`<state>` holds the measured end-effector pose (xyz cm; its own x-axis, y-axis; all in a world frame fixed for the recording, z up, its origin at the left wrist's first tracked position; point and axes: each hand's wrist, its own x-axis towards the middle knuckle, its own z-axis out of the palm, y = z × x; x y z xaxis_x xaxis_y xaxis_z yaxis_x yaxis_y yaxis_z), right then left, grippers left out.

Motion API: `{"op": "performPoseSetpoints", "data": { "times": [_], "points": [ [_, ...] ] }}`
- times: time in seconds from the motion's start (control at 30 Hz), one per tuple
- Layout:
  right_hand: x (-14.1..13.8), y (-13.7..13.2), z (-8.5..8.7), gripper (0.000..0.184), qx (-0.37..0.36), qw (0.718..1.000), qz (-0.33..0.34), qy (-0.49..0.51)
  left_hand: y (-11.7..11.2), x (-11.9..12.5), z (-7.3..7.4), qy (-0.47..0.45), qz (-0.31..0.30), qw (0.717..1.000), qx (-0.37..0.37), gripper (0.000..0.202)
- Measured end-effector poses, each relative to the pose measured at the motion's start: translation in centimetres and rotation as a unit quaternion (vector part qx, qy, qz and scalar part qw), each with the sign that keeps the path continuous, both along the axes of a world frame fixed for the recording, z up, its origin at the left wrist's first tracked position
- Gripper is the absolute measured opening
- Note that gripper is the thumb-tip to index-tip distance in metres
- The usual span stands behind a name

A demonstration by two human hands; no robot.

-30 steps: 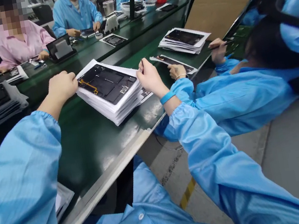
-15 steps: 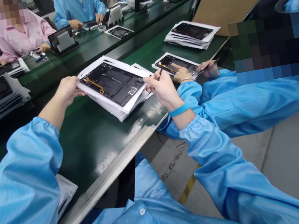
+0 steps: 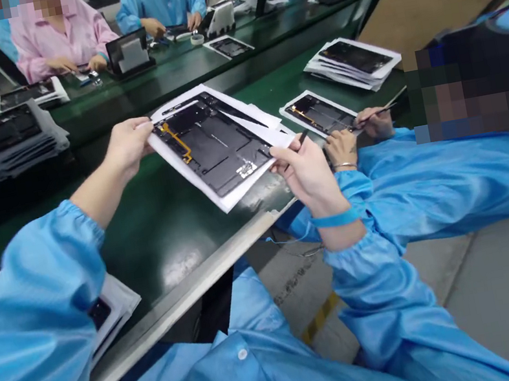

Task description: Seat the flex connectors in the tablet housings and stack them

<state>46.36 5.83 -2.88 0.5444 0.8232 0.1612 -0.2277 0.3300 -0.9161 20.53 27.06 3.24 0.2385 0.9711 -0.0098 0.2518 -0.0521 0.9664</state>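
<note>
A white sheet carrying a black panel (image 3: 217,148) with an orange flex strip is held up, tilted, over the green belt (image 3: 154,234). My left hand (image 3: 128,144) pinches its far left edge. My right hand (image 3: 307,171) grips its near right corner and also keeps a thin dark tool (image 3: 303,137) between the fingers. More white sheets (image 3: 267,124) show just behind and under the raised one. Both my sleeves are blue, and a blue band sits on my right wrist.
A co-worker in blue on my right has both hands (image 3: 343,148) at another panel sheet (image 3: 320,114), beside a stack (image 3: 352,61). Grey trays with panels (image 3: 13,138) are piled at left. Several people sit across the far belt. A metal rail (image 3: 211,277) edges the belt.
The top sheet with the black panel has come up off the stack and toward me, held in both hands. My right hand dropped lower and nearer.
</note>
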Motion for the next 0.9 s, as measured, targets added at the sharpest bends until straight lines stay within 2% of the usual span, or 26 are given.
{"op": "performPoseSetpoints", "data": {
  "times": [0.1,0.2,0.27,0.33,0.4,0.47,0.57,0.63,0.7,0.73,0.8,0.9],
  "points": [
    [-4.1,-4.1,-1.0,0.058,-0.004,1.0,0.007,-0.006,-2.7,-5.1,0.5,0.003,-0.036,0.999,-0.027,0.016],
    [-8.9,-7.2,-3.7,0.058,-0.056,0.997,0.051,0.016,-4.9,-11.4,0.1,0.071,-0.05,0.991,-0.1,0.015],
    [-11.7,-8.4,-5.9,0.061,-0.106,0.988,0.103,0.035,-5.8,-14.7,-1.0,0.135,-0.052,0.978,-0.151,0.012],
    [-13.7,-9.2,-7.9,0.061,-0.151,0.977,0.147,0.031,-6.3,-16.9,-2.6,0.194,-0.059,0.961,-0.189,0.009],
    [-14.7,-9.5,-9.3,0.06,-0.183,0.968,0.17,-0.004,-6.2,-18.0,-4.5,0.245,-0.074,0.944,-0.211,0.008],
    [-14.7,-9.6,-9.9,0.061,-0.2,0.96,0.188,-0.055,-5.6,-18.3,-6.2,0.293,-0.092,0.929,-0.208,0.012],
    [-13.2,-9.6,-9.8,0.067,-0.209,0.945,0.221,-0.119,-4.4,-18.3,-7.4,0.369,-0.121,0.908,-0.16,0.014],
    [-11.8,-9.7,-9.2,0.061,-0.219,0.937,0.225,-0.151,-4.2,-18.3,-7.3,0.421,-0.137,0.89,-0.107,0.017],
    [-10.4,-9.9,-8.5,0.053,-0.221,0.934,0.191,-0.208,-5.2,-18.5,-6.6,0.465,-0.137,0.874,-0.034,0.027],
    [-9.8,-9.9,-8.1,0.052,-0.214,0.93,0.169,-0.247,-6.5,-18.7,-6.1,0.48,-0.133,0.867,0.009,0.031],
    [-9.2,-9.7,-7.6,0.05,-0.182,0.918,0.137,-0.323,-10.4,-19.0,-5.3,0.498,-0.132,0.85,0.104,0.031],
    [-9.0,-8.7,-7.5,0.042,-0.12,0.889,0.176,-0.405,-18.8,-18.8,-5.2,0.504,-0.196,0.8,0.261,0.023]
  ]
}}
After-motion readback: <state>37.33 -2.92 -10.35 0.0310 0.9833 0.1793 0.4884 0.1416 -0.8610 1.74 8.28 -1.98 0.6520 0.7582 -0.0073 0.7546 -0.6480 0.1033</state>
